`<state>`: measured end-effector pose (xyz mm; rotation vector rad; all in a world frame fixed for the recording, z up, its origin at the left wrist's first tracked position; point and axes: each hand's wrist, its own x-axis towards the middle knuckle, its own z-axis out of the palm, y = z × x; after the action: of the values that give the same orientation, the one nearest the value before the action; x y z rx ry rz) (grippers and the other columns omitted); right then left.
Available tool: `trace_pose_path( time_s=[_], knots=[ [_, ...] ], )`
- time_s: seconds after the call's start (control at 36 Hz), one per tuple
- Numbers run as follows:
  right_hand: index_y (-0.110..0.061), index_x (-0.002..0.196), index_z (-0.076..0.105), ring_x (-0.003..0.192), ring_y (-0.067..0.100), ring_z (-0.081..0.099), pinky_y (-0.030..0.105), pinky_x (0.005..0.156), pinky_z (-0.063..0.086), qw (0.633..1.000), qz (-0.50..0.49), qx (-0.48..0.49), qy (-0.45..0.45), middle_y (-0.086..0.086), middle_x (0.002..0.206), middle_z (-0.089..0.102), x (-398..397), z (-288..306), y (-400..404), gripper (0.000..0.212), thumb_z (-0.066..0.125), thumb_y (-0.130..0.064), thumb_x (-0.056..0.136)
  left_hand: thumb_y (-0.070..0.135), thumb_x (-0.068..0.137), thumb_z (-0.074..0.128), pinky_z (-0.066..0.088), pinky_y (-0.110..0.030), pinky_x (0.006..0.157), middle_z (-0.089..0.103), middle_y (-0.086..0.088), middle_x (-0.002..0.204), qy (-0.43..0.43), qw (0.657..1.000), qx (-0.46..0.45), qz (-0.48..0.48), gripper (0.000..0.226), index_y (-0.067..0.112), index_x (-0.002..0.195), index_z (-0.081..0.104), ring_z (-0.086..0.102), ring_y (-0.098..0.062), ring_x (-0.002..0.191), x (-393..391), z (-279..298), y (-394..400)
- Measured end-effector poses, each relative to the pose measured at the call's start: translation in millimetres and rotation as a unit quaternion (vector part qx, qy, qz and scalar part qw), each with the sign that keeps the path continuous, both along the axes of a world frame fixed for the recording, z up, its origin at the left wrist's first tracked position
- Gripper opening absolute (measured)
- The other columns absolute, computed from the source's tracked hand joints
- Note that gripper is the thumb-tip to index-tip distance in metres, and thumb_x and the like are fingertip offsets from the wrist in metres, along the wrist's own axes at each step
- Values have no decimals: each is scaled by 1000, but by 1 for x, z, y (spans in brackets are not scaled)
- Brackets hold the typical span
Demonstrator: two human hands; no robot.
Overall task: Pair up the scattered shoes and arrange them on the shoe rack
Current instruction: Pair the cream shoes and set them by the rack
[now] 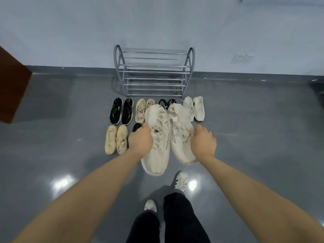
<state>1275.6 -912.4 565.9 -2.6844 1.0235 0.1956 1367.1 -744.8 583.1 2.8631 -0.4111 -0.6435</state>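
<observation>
- A person looks down at both bare arms stretched out over a glossy grey floor (254, 120), facing a chrome shoe rack (154, 72) that stands against a pale wall (157, 20).
- The shoe rack has several tiers of thin metal bars, and no shoes sit on it.
- The left hand (140, 141) is closed around the tongue area of a large cream sneaker (157, 146); its fingers curl into the laces, gripping that shoe.
- The right hand (203, 142) grips a matching cream sneaker (180, 137) near its laces, fingers closed on the upper.
- The two cream sneakers are held side by side, toes toward the person, in front of the shoe rack and nearer the camera than the other shoes. Black printed text runs along their inner sides.
- Just in front of the shoe rack, on the floor, shoes lie in a row: a black pair with green accents (121, 111) at the rack's left end, a beige pair (142, 111) next to it, a dark pair (165, 102) mostly hidden behind the held sneakers, and a white pair (197, 107) at the rack's right end.
- A pale yellow pair (116, 139) lies farther from the rack, toward the person, below the black pair.
- A black shoe (136, 128) is partly hidden behind the left hand.
- The person's dark trousers (175, 221) and white shoes (180, 181) show at the bottom.
- A brown wooden corner (12, 88) enters far left of the rack.
</observation>
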Motion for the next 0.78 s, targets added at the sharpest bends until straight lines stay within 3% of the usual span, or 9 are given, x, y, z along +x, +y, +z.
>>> trace_pose_path(
  time_s=[0.14, 0.31, 0.42, 0.56, 0.78],
  knots=[
    [-9, 106, 50, 105, 32, 51, 35, 80, 35, 999, -14, 32, 18, 10, 112, 57, 31, -25, -38, 19, 36, -8, 94, 12, 98, 35, 42, -39, 84, 57, -16, 114, 23, 999, 2, 31, 26, 5, 122, 41, 54, -32, 108, 29, -22, -39],
    [-10, 106, 50, 106, 31, 50, 34, 77, 30, 997, -7, 63, 41, 10, 111, 59, 70, -71, -83, 18, 37, -7, 93, 10, 98, 32, 35, -34, 66, 61, -12, 99, 42, 999, 7, 22, 19, 5, 114, 41, 58, -31, 89, 62, -69, -85],
    [-12, 110, 48, 107, 30, 49, 35, 79, 32, 996, 7, 64, 55, 9, 115, 57, 90, -114, -106, 20, 36, -8, 95, 12, 98, 32, 34, -35, 66, 61, -13, 96, 49, 998, 1, 30, 14, 6, 107, 41, 57, -33, 89, 85, -112, -109],
    [-12, 114, 47, 112, 30, 48, 37, 88, 35, 992, -22, 104, 69, 10, 119, 54, 114, -185, -121, 25, 38, -5, 92, 18, 101, 30, 37, -38, 71, 59, -13, 96, 54, 998, 9, 28, 20, 5, 111, 42, 56, -33, 90, 112, -183, -129],
    [-10, 114, 48, 117, 30, 44, 37, 89, 36, 986, -71, 123, 82, 11, 122, 52, 133, -344, -124, 25, 38, -4, 91, 14, 100, 33, 38, -38, 69, 59, -16, 98, 67, 997, 22, -1, 19, 5, 112, 44, 56, -36, 90, 139, -347, -141]
  ],
)
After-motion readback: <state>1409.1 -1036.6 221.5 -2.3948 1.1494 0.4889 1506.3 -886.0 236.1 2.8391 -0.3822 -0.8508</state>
